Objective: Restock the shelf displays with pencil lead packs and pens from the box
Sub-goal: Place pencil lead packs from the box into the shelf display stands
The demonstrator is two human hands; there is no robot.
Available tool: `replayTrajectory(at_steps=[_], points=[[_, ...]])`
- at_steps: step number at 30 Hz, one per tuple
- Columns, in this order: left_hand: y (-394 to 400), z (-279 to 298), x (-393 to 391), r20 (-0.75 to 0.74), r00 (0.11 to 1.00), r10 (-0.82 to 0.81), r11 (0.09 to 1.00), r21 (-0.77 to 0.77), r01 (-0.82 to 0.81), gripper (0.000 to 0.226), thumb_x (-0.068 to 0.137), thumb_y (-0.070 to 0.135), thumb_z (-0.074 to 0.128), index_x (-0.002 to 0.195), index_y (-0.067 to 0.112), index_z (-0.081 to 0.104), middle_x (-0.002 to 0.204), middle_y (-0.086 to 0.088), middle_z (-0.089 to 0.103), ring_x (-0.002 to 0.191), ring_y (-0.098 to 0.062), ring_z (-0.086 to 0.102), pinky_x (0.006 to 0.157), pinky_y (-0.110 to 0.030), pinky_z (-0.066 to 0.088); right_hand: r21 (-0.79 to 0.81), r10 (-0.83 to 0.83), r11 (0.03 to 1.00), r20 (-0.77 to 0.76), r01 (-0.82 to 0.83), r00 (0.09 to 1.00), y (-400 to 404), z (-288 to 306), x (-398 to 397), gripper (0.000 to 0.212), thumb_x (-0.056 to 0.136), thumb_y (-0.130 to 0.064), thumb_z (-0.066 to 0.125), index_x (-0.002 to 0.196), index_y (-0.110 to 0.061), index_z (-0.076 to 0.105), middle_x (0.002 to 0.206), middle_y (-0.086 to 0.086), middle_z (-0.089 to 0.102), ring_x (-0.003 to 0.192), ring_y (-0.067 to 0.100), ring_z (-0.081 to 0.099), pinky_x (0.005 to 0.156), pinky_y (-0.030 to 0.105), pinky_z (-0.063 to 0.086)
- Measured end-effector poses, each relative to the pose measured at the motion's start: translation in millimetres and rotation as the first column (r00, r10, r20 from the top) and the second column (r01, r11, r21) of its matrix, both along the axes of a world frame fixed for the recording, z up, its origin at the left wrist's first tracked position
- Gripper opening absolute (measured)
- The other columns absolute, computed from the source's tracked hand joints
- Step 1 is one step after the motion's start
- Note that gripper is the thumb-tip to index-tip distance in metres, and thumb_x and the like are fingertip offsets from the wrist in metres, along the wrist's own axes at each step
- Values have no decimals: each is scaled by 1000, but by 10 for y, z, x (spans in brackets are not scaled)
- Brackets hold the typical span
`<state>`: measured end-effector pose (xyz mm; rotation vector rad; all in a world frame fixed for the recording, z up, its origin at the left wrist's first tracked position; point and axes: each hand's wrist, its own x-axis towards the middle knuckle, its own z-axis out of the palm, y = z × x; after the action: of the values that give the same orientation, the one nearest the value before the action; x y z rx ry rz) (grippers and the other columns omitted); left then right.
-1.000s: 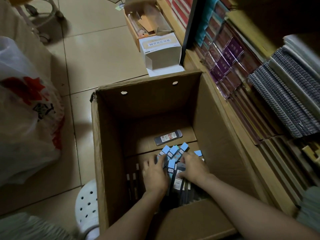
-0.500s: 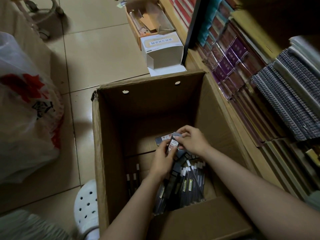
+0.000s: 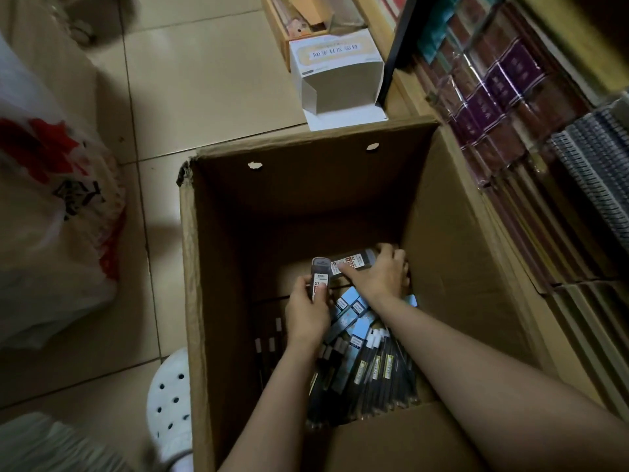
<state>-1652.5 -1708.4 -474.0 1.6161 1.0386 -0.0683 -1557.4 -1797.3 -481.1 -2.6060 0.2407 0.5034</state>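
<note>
Right hand (image 3: 377,274) reached flat lead pack (image 3: 354,262).

A white plastic bag (image 3: 51,212) with red print slumps on the tiled floor (image 3: 204,80) at left. Beyond it — a small white carton (image 3: 335,76), open-fronted. A white perforated shoe (image 3: 170,403) shows near the bottom edge
</note>
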Motion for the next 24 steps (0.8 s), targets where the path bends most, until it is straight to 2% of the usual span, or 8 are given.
replayTrajectory(at_steps=[3,6,9,11,15,18,20,24], points=[[21,0,17,5,1000,11,1000,10,-11,8,99,25,50,106,23,55,77,9,64,68,2,59,52,-12,39,-21,-60,998,15,60,998,85,-57,-15,76,67,-49,84,127,-18,49,136,7,42,129,29,39,105,43,32],[35,23,19,16,999,48,999,1,-48,12,100,23,49,110,20,55,79,8,64,70,-1,60,58,-17,43,50,-111,993,6,111,994,110,-58,-25,70,67,-40,86,120,-18,47,133,7,44,127,27,40,102,40,34],[31,82,26,15,999,45,998,33,-45,15,100,23,48,113,19,54,83,11,62,75,-3,60,64,-24,47,292,-168,945,44,148,985,60,0,-94,52,76,-21,82,108,-22,43,126,4,45,105,16,45,78,19,39],[14,155,43,39,999,11,999,48,-13,16,101,24,47,115,20,53,85,12,61,78,-5,61,69,-28,50,438,-203,885,58,158,978,-22,80,-138,41,83,-9,74,106,-24,44,118,1,49,100,16,54,72,13,44],[27,313,90,96,995,-33,997,70,27,18,101,25,45,119,23,51,99,5,63,91,-14,66,82,-41,56,568,-155,816,42,104,987,-290,362,-108,33,90,-5,65,108,-30,54,105,-3,63,89,14,68,68,18,55],[46,373,94,83,995,-59,996,71,53,19,102,24,42,120,23,49,104,1,62,97,-20,64,86,-47,55,561,31,828,-58,7,998,-445,587,-85,31,88,-8,68,102,-35,59,104,0,67,81,15,72,74,35,61],[25,407,75,87,990,-110,994,9,110,18,103,27,41,118,21,49,100,2,61,93,-18,64,83,-42,55,621,92,783,-143,17,985,-462,699,-106,31,86,-2,69,99,-30,62,107,5,66,83,20,72,77,40,61],[-90,508,-32,176,962,-208,952,-191,241,21,100,32,50,115,18,50,100,2,63,82,-3,59,62,-17,44,727,126,684,-203,63,971,-395,852,-188,30,83,5,70,102,-17,64,109,15,65,92,26,68,67,28,60]])
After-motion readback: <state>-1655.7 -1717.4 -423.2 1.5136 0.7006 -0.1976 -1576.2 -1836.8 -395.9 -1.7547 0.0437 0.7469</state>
